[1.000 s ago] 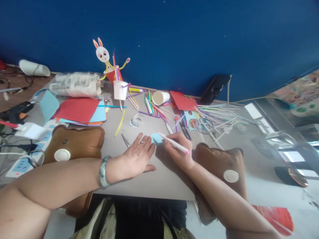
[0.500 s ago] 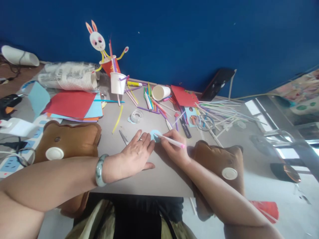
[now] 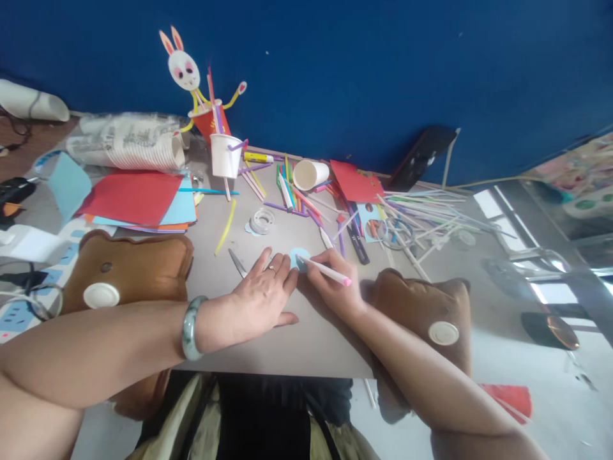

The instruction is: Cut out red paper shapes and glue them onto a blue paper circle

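Observation:
My right hand [image 3: 338,284] is closed around a white marker with a pink end [image 3: 330,272]. The marker's tip meets a small light-blue paper circle [image 3: 299,254] on the table. My left hand [image 3: 263,291] lies flat with its fingers spread, its fingertips at the left edge of that circle. Beside the left fingers, a pair of scissors [image 3: 236,262] shows only its blades; the rest is hidden under the hand. A roll of clear tape [image 3: 262,222] sits a little farther back.
Red and coloured paper sheets [image 3: 129,198] lie at left, near bagged paper cups [image 3: 129,144]. A rabbit figure [image 3: 184,70] stands in a red cup behind a white cup [image 3: 225,156]. Straws [image 3: 431,214] spread at right. Brown cushions [image 3: 138,265] flank the table's front.
The camera view has shifted slightly. Both hands stay in nearly the same place, and the marker remains on the blue paper circle.

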Motion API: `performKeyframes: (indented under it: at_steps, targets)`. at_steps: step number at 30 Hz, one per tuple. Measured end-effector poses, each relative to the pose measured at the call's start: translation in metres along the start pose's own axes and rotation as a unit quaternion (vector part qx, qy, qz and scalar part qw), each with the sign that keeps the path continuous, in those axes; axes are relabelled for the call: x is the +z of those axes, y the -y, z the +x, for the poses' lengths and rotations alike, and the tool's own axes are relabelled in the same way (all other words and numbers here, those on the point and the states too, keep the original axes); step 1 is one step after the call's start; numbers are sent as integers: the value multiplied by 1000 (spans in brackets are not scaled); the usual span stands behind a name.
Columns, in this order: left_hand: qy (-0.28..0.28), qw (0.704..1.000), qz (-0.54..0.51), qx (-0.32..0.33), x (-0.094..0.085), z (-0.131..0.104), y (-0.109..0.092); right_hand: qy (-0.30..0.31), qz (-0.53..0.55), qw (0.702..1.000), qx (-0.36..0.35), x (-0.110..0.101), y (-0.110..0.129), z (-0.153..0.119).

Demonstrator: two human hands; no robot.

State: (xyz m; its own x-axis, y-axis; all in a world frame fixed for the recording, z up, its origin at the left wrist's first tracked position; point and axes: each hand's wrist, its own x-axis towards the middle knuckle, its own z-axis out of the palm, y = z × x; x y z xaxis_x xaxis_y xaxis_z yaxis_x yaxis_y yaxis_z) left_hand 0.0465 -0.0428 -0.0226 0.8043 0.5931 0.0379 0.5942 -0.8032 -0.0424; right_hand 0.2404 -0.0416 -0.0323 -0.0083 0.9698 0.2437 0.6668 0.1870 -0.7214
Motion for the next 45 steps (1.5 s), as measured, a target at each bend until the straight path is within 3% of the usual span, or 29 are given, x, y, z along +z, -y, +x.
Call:
performKeyframes:
  at_steps: [45]
  targets:
    - [8,1000,8,-1,-3,-1,0,14,-3,1000,-10,2,-1,1]
